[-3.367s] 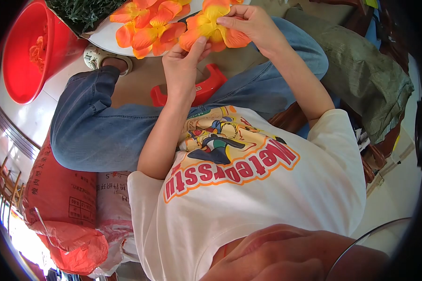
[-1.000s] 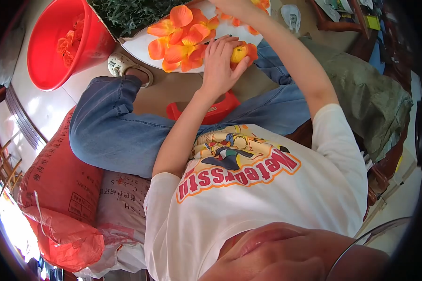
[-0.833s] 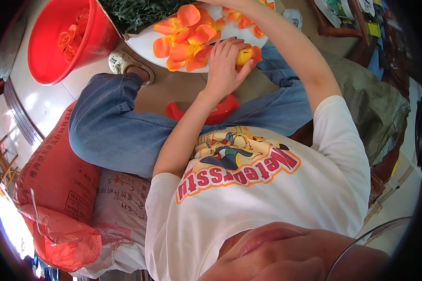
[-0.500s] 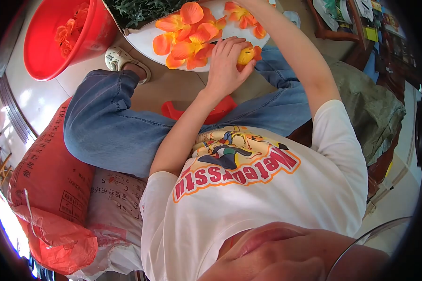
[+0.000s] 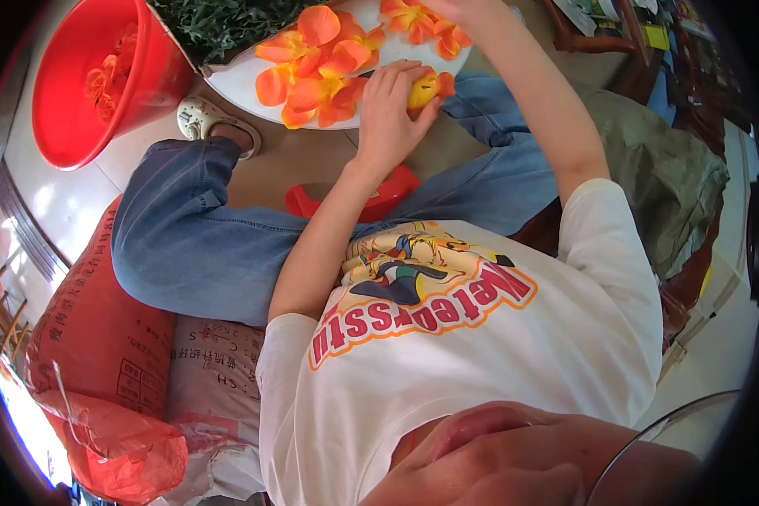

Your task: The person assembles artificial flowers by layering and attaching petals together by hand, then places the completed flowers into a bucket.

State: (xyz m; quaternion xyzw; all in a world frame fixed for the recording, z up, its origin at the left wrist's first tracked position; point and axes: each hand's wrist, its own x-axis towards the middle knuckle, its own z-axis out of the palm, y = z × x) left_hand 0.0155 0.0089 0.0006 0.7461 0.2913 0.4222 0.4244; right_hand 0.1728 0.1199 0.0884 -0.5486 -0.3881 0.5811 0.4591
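Yellow-orange flower [image 5: 422,91] sits between fingers [image 5: 391,78] and thumb [image 5: 427,115] of the left hand [image 5: 388,114].

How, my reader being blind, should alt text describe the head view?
The left hand holds yellow and orange petals beside orange flowers on a white tabletop; the top edge partly cuts off the right hand. A red bucket holds more flowers.

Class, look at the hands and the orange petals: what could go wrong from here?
1. The left hand holds a yellow-orange flower near the edge of the white surface; it might slip off.
2. Too firm a grip could crease that flower.
3. The orange petals beside this hand reach the surface's rim, so a careless sweep may knock some down.
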